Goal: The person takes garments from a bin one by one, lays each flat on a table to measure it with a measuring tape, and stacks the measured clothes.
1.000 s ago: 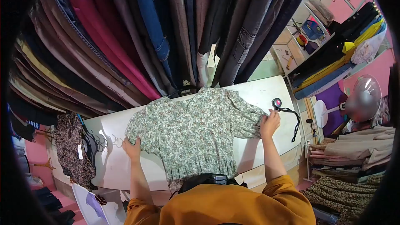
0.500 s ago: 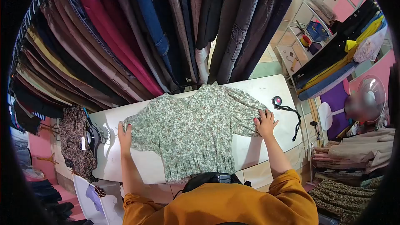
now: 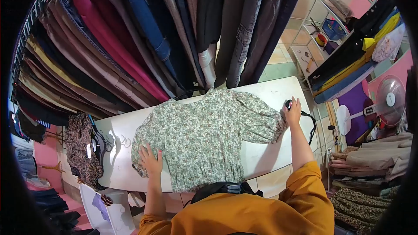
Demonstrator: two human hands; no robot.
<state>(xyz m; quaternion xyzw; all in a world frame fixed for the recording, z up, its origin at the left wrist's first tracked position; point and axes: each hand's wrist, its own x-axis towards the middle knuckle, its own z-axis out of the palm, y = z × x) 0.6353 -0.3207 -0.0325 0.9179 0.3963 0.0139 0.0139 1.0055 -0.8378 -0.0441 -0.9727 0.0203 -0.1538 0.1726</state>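
A green floral blouse lies spread out on the white table, its hem toward me. My left hand rests on its left sleeve with the fingers spread. At the table's right end, my right hand has its fingers closed around a small round black device, mostly covered by the hand. A black strap runs from this device over the table's right edge. The right sleeve lies beside my right hand, puffed out.
Trousers and jeans hang in a dense row behind the table. A dark floral garment and hangers lie at the table's left end. To the right are a white shelf rack, a fan and folded clothes.
My right hand has left the right sleeve and closed on the round black device. My left hand has moved right and nearer me; the left sleeve now lies folded downward beside the blouse body.
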